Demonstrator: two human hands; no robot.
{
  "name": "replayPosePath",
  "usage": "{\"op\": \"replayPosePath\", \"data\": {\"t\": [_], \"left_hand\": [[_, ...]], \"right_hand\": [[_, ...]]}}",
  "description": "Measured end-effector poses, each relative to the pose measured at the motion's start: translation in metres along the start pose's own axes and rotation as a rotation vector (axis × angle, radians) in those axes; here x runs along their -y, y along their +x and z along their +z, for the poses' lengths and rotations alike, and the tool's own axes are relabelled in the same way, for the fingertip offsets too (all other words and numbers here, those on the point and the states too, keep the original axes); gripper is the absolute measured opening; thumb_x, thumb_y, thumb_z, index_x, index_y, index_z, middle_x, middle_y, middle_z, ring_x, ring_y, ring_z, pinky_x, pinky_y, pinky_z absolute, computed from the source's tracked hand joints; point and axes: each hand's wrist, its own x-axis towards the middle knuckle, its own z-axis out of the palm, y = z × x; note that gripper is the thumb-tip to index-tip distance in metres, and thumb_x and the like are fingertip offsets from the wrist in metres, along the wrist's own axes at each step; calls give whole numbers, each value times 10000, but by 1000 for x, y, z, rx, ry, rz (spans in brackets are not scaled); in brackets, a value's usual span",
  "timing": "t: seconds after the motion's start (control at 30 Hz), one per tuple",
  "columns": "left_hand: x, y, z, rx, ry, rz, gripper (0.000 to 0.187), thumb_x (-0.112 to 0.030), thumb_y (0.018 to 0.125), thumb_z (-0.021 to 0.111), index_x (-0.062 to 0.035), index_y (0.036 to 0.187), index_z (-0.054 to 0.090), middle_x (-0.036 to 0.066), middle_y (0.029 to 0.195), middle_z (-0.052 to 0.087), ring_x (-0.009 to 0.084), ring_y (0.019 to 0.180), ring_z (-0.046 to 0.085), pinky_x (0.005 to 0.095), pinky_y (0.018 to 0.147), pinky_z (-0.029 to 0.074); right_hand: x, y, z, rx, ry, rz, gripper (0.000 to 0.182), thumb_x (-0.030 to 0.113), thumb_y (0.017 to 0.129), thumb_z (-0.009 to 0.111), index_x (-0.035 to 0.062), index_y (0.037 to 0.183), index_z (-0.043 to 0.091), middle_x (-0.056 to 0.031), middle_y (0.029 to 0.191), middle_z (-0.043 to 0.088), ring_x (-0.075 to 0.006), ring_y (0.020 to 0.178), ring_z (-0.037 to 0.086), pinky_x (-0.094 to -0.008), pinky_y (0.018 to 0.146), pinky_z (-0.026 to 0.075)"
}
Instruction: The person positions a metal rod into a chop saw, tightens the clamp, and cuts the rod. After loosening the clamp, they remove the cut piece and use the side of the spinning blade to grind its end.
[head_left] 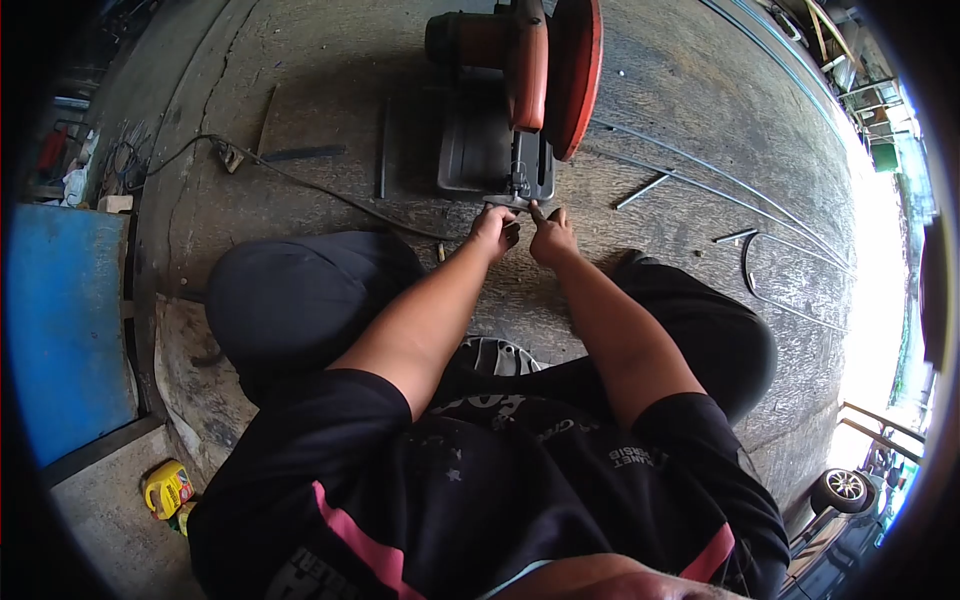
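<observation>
A red cut-off saw (530,75) stands on the floor ahead of me, its round guard (577,80) to the right and its dark base (462,165) toward me. At the base's front edge, a vise screw (519,180) ends in a short metal vise handle (508,203) lying crosswise. My left hand (490,234) is closed on the left part of this handle, thumb on the near side. My right hand (553,240) is at its right end, one digit stretched against it and the others curled. The undersides of both hands are hidden.
My bent legs flank both arms. A power cable (330,192) crosses the floor on the left, near a flat metal bar (305,153). Long thin rods (730,190) and a short tube (645,190) lie right. A yellow container (167,490) stands at lower left.
</observation>
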Motion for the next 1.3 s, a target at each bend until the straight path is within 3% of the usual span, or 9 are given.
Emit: {"op": "replayPosePath", "data": {"t": [0.1, 0.17, 0.27, 0.43, 0.53, 0.63, 0.9, 1.13, 1.3], "left_hand": [[4, 7, -9, 95, -4, 44, 439, -68, 702, 540, -175, 1124, 482, 61, 796, 501, 198, 666, 524, 353, 561, 430], [2, -12, 0, 23, 97, 74, 732, -50, 701, 525, -238, 1382, 335, 54, 850, 513, 193, 691, 533, 353, 594, 437], [-1, -15, -2, 77, 178, 89, 915, -41, 694, 513, -282, 1486, 123, 48, 902, 516, 190, 720, 545, 366, 618, 444], [-7, -25, 0, -51, 339, 209, 779, -41, 678, 491, -168, 1431, 333, 61, 937, 552, 172, 711, 557, 312, 605, 447], [-16, -25, -5, -53, 618, 323, 574, -39, 640, 492, -58, 1202, 605, 33, 785, 580, 141, 703, 562, 268, 636, 449], [-15, -17, -4, -115, 663, 482, 445, -51, 639, 498, -13, 1051, 660, 32, 772, 612, 137, 722, 566, 260, 646, 446], [-40, 7, -17, -87, 651, 539, 210, -176, 666, 536, -21, 758, 644, 51, 746, 637, 173, 740, 583, 317, 667, 439], [-59, 12, -5, -263, 1102, 452, 207, -159, 711, 547, -62, 805, 704, 126, 757, 682, 216, 731, 653, 324, 649, 474], [-63, -2, 5, -158, 1066, 404, 185, -130, 721, 554, -27, 797, 688, 136, 734, 673, 203, 712, 646, 328, 643, 470]], "right_hand": [[5, -4, 2, -5, -19, 21, 711, 121, 802, 504, 266, 1463, 288, -173, 1352, 342, -366, 1255, 376, -469, 1011, 369], [6, -1, 4, -21, -37, 25, 690, 154, 819, 507, 248, 1465, 283, -154, 1376, 334, -354, 1258, 380, -476, 1006, 368], [10, 9, 4, 35, -26, 10, 726, 135, 789, 532, 230, 1466, 286, -142, 1419, 317, -366, 1302, 332, -506, 1025, 351], [12, 27, 14, 107, 26, 9, 680, 207, 824, 521, 56, 1444, 286, -172, 1418, 370, -329, 1312, 358, -449, 1051, 342], [12, 41, 22, 102, 130, -18, 653, 310, 835, 545, -4, 1382, 376, -209, 1350, 462, -329, 1253, 450, -409, 1032, 377], [23, 43, 18, 77, 146, -56, 660, 444, 838, 552, -43, 1280, 492, -236, 1262, 538, -339, 1175, 526, -396, 992, 418], [52, 47, 4, 55, 302, 224, 631, 551, 836, 520, -22, 1061, 655, -243, 1111, 624, -358, 1085, 590, -421, 919, 470], [58, 54, -5, 15, 346, 314, 565, 494, 801, 563, 6, 1065, 668, -204, 1121, 637, -319, 1081, 606, -391, 912, 482], [51, 68, 14, -55, 404, 353, 486, 408, 794, 568, -5, 1027, 674, -208, 1090, 646, -330, 1062, 613, -402, 912, 482]]}}
